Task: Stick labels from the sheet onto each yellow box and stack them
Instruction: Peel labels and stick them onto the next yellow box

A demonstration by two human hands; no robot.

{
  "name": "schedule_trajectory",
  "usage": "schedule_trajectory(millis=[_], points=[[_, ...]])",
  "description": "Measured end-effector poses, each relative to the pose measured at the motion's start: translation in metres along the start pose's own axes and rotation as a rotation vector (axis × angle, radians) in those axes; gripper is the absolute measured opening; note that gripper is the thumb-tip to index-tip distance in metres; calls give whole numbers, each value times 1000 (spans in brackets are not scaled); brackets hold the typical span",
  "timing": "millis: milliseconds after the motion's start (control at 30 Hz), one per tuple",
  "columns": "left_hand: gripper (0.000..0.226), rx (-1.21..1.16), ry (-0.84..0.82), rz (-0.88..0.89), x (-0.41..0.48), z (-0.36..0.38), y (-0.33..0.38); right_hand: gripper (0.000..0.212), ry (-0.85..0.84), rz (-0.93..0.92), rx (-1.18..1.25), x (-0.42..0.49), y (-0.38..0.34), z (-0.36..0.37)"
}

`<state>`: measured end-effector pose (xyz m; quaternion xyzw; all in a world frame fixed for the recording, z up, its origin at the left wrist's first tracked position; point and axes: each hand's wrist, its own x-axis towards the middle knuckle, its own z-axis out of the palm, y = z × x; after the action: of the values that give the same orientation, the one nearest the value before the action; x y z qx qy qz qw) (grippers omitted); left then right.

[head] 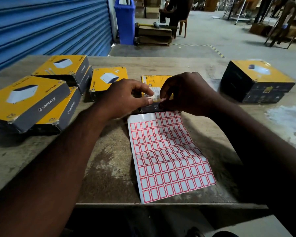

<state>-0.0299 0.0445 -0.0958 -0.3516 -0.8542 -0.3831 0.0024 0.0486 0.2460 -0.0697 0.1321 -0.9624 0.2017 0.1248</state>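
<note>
A sheet of red-bordered white labels (pixel 167 156) lies on the wooden table (pixel 109 168) in front of me. Just beyond its far edge a yellow box (pixel 154 81) lies with its printed back face up. My right hand (pixel 186 94) pinches a single small label (pixel 163 100) over that box's near end. My left hand (pixel 125 98) rests on the box's left side, fingers stretched across it toward the label. Several more yellow boxes (pixel 29 100) lie piled at the left. A stack of two boxes (pixel 256 81) stands at the right.
A blue roller shutter (pixel 46 24) runs behind the table's left side. A blue bin (pixel 125 19) and flattened cardboard (pixel 154 35) stand beyond the table. A person sits on a chair (pixel 183 23) farther back. The table's near edge is below the sheet.
</note>
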Motion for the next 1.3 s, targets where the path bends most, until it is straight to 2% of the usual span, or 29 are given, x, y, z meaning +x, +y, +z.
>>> schedule_trajectory(millis=[367,500,667,867,1033,1300], points=[[24,59,-8,-27,-2,-4,6,14,60,108,163,3,7,3],[25,42,-13,-34,-2,-5,6,12,29,171,254,3,7,3],[25,27,-14,-33,-1,-5,4,6,-11,214,250,4,3,4],[24,-14,-12,-42,0,-5,2,5,-39,336,438,3,1,3],[24,-19,-15,-46,0,-5,1,14,-38,455,562,5,-2,7],[26,-11,-15,-50,0,-5,0,22,100,528,557,13,-12,17]])
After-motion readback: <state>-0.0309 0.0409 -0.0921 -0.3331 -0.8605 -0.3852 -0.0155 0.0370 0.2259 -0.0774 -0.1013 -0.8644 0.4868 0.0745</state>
